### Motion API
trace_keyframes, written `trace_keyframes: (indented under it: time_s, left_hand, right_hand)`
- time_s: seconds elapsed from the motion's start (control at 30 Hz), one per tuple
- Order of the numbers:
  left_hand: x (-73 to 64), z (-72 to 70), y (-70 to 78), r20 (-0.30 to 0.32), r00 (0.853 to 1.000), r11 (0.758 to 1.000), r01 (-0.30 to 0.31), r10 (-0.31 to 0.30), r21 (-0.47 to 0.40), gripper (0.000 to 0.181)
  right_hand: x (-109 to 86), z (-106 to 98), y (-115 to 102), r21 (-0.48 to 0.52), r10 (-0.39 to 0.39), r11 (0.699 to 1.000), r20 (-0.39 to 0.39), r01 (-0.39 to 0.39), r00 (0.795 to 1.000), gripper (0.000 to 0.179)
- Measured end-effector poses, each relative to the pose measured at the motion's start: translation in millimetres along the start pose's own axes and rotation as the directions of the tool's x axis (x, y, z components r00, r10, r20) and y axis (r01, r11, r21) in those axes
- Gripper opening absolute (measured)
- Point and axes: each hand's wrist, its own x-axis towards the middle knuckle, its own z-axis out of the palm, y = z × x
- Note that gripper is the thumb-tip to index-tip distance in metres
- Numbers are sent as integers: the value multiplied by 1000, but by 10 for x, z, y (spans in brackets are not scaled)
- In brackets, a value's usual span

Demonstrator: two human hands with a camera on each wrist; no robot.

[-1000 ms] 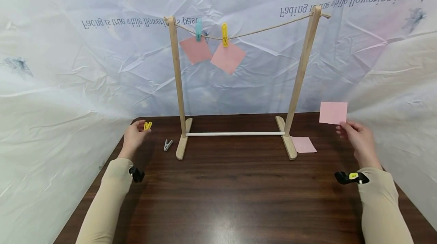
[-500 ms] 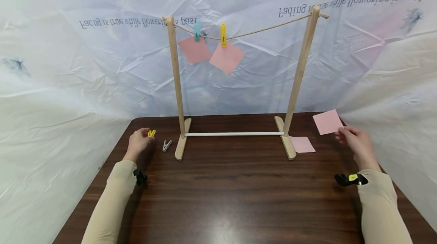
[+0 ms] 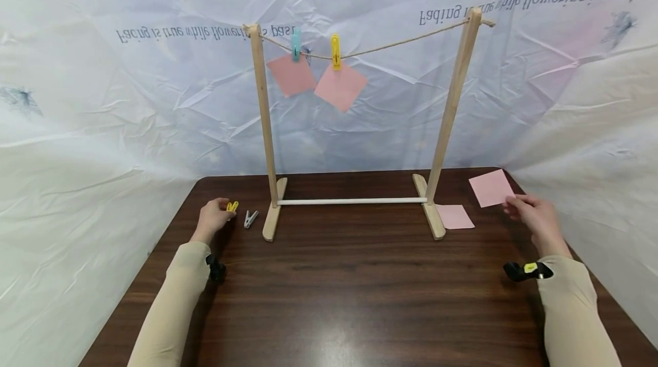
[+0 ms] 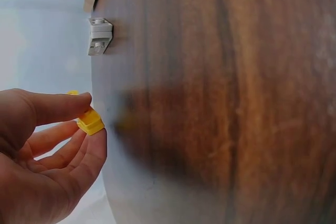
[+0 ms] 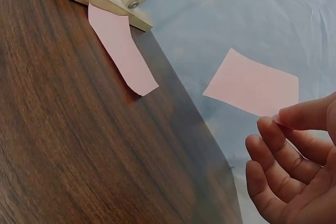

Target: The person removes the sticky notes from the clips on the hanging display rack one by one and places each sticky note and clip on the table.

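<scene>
My left hand (image 3: 212,220) pinches a yellow clothespin (image 4: 90,121) between thumb and fingers, close over the table's left side. Just right of it a grey-white clothespin (image 3: 250,219) lies on the table. At the right, my right hand (image 3: 537,220) pinches one corner of a pink paper square (image 3: 492,188), raised above the tabletop. Another pink paper square (image 5: 122,51), slightly curled, lies by the rack's right foot. On the rope (image 3: 401,43) hang two more pink squares, one under a teal clothespin (image 3: 295,44), the other under a yellow clothespin (image 3: 336,52).
A wooden rack stands at the back of the dark table (image 3: 329,287), with a left post (image 3: 264,116), a right post (image 3: 453,104) and a white crossbar (image 3: 352,201) low between them. A pale printed sheet (image 3: 180,99) encloses the back and sides.
My left hand has moved right and down with the yellow clothespin, nearer the grey-white one. The pink square in my right hand has tilted and come lower.
</scene>
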Motion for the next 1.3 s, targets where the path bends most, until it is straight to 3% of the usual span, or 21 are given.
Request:
trace_keyframes:
  time_s: [0.23, 0.53, 0.73, 1.3]
  left_hand:
    - [11, 20, -25, 19, 1000, 1000, -15, 15, 4, 50]
    - [21, 38, -28, 34, 999, 1000, -23, 23, 11, 50]
    - [24, 55, -18, 33, 999, 998, -40, 39, 40, 49]
    - [7, 94, -6, 25, 1000, 1000, 0, 0, 28, 48]
  right_hand:
    - [38, 37, 24, 57, 37, 998, 16, -37, 999, 41]
    - [38, 56, 88, -4, 39, 999, 33, -39, 999, 57]
    - [49, 65, 119, -25, 38, 999, 48, -37, 998, 58]
    - [19, 16, 238, -30, 79, 997, 56, -77, 995, 57]
